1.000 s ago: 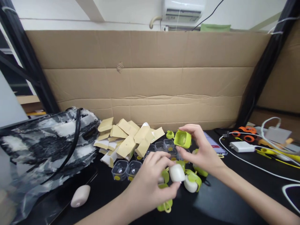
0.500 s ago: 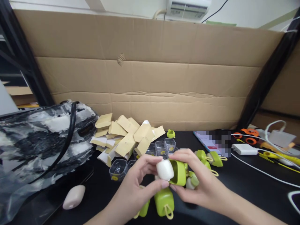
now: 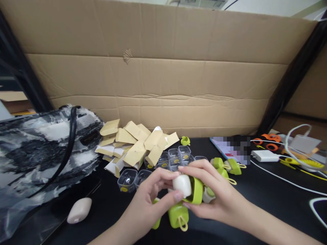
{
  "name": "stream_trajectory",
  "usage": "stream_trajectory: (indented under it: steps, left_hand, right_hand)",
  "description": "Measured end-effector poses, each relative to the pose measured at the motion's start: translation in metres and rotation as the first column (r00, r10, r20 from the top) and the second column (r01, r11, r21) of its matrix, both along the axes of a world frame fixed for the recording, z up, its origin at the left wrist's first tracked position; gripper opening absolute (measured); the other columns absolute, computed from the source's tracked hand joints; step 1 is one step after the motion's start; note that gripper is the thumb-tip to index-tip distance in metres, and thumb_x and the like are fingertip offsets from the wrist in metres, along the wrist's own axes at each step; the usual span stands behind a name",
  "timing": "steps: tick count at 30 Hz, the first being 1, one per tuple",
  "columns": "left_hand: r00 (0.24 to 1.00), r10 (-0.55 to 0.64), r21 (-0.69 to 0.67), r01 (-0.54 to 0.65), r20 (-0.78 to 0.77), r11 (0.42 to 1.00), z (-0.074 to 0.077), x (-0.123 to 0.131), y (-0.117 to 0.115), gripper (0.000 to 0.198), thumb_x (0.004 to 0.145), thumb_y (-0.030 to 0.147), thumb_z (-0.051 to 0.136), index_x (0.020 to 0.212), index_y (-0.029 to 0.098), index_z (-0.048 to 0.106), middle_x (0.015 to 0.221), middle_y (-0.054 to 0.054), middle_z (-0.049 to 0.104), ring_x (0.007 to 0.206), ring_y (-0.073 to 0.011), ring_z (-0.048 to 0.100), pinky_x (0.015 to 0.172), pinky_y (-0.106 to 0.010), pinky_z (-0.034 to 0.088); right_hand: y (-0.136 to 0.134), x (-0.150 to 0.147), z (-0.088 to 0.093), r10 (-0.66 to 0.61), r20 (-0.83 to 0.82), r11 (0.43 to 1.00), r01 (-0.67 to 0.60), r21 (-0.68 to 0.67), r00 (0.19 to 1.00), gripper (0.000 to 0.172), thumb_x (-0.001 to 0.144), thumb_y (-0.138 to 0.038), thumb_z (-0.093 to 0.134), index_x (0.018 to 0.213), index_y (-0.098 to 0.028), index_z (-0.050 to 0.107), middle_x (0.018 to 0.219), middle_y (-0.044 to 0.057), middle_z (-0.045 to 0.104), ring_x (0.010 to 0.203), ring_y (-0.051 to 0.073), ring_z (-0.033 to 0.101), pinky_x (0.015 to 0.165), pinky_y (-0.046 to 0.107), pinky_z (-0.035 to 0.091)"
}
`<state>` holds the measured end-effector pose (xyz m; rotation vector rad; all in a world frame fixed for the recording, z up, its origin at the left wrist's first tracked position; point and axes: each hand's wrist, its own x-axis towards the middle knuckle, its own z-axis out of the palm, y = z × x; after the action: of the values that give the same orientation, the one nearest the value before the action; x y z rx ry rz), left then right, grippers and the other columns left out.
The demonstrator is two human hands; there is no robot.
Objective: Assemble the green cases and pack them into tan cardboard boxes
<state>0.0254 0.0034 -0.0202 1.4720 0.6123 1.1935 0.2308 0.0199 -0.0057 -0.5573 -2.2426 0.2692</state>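
Between the thumb and fingers of my left hand (image 3: 153,199) is a small white rounded case (image 3: 182,185). My right hand (image 3: 213,190) grips a hollow green cover (image 3: 197,191), its opening turned toward the white case. The white case's right side sits at the mouth of the cover, partly inside it. Just below the hands lies a green case with a yellow loop (image 3: 178,215); another green piece (image 3: 156,223) is half hidden by my left hand. A white and green piece (image 3: 208,194) shows behind my right fingers.
Clear plastic cups (image 3: 127,180) with yellow stickers stand behind the hands, near a heap of folded cardboard pieces (image 3: 135,153). More green cases (image 3: 233,166), a phone (image 3: 226,148), a white charger (image 3: 265,156) and cables lie right. A pale rounded case (image 3: 79,210) and a bag (image 3: 51,146) are left.
The white case has moved right, deeper into the mouth of the green cover. The camera view has tilted slightly downward.
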Motion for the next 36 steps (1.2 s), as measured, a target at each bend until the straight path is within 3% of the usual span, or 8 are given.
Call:
stream_trajectory:
  steps: [6,12,15,20,22,25,29,36]
  left_hand:
    - [0.989,-0.066,-0.092,0.079,0.133,0.993,-0.004,0.008,-0.002,0.045,0.083,0.022,0.073,0.112,0.030,0.040,0.097,0.002,0.068,0.090,-0.0144,0.065,0.080,-0.027,0.047]
    - [0.990,-0.054,-0.190,0.078,0.129,0.979,0.006,0.006,-0.006,0.037,0.086,0.039,0.069,0.114,0.027,0.050,0.104,-0.003,0.065,0.098,-0.0177,0.062,0.083,-0.028,0.048]
    - [0.998,-0.006,-0.206,0.020,0.066,0.978,0.017,0.003,-0.007,0.043,0.085,0.048,0.066,0.120,0.027,0.052,0.109,-0.004,0.064,0.103,-0.0201,0.059,0.087,-0.029,0.046]
    - [0.989,-0.147,-0.328,0.148,0.028,0.933,0.018,0.008,-0.011,0.055,0.085,0.063,0.055,0.116,0.018,0.061,0.082,-0.002,0.060,0.061,-0.0105,0.048,0.058,-0.022,0.041]
    - [0.986,-0.155,-0.331,0.167,0.064,0.929,0.018,0.011,-0.015,0.053,0.087,0.061,0.054,0.116,0.017,0.061,0.078,-0.002,0.058,0.057,-0.0084,0.043,0.052,-0.020,0.036]
    - [0.987,-0.094,-0.358,0.136,0.131,0.924,0.021,0.011,-0.018,0.046,0.086,0.055,0.059,0.115,0.020,0.061,0.089,-0.004,0.060,0.073,-0.0123,0.055,0.063,-0.021,0.048]
    - [0.994,-0.047,-0.443,0.088,0.102,0.892,0.025,0.010,-0.017,0.048,0.085,0.055,0.060,0.118,0.020,0.056,0.088,-0.003,0.062,0.063,-0.0148,0.062,0.064,-0.034,0.056]
    - [1.000,-0.001,-0.389,0.001,0.002,0.921,0.014,0.009,-0.012,0.051,0.080,0.048,0.069,0.117,0.020,0.048,0.075,0.004,0.057,0.055,-0.0081,0.049,0.054,-0.021,0.042]
  right_hand:
    - [-0.002,-0.002,-0.002,-0.026,0.007,1.000,0.026,-0.017,1.000,0.050,0.072,-0.012,0.071,0.113,-0.022,0.043,0.101,0.004,0.048,0.092,0.019,0.054,0.075,0.028,0.051]
    - [0.002,-0.014,-0.002,-0.055,-0.154,0.993,0.070,0.093,0.986,0.054,0.069,-0.012,0.074,0.102,-0.023,0.033,0.093,0.002,0.042,0.085,0.019,0.048,0.069,0.030,0.048]
    - [0.004,-0.024,-0.006,-0.015,-0.208,0.985,0.050,0.163,0.978,0.060,0.071,-0.025,0.080,0.104,-0.023,0.030,0.096,0.003,0.042,0.088,0.020,0.049,0.072,0.032,0.050]
    - [0.008,-0.031,-0.018,0.009,-0.294,0.949,0.084,0.304,0.956,0.063,0.067,-0.039,0.084,0.104,-0.023,0.035,0.099,0.003,0.045,0.084,0.017,0.053,0.071,0.030,0.053]
    - [0.007,-0.028,-0.017,-0.015,-0.267,0.926,0.114,0.359,0.964,0.062,0.068,-0.045,0.082,0.105,-0.024,0.037,0.100,0.004,0.048,0.085,0.019,0.055,0.073,0.033,0.054]
    - [0.004,-0.023,-0.007,-0.063,-0.150,0.926,0.113,0.360,0.987,0.050,0.078,-0.057,0.067,0.103,-0.024,0.039,0.101,0.006,0.052,0.091,0.022,0.059,0.077,0.037,0.053]
    - [-0.001,-0.020,0.002,-0.097,-0.087,0.946,0.119,0.301,0.991,0.024,0.094,-0.045,0.052,0.101,-0.023,0.043,0.097,0.006,0.055,0.090,0.020,0.062,0.074,0.033,0.054]
    - [-0.006,-0.021,0.005,-0.014,-0.052,0.985,0.023,0.173,0.999,0.023,0.087,-0.018,0.059,0.109,-0.021,0.053,0.104,0.007,0.063,0.096,0.020,0.063,0.079,0.032,0.054]
